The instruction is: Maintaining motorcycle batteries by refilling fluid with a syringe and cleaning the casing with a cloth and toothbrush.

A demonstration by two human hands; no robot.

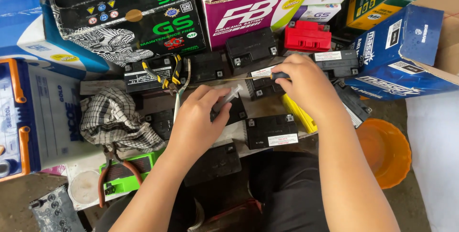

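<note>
Two hands work above small black batteries (271, 130). Left hand (197, 119) pinches a clear syringe (228, 97); right hand (306, 84) grips a thin screwdriver (239, 78).

Cloth: checked rag (117, 119), left of centre;
Pliers: red-handled pair (114, 172) just below the rag;
Battery: red-topped unit (307, 36), rear;
Basin: orange bowl (389, 153), right

A battery repair workshop; small black batteries (271, 131), battery cartons (128, 12) and pliers (118, 167) crowd the bench.
</note>
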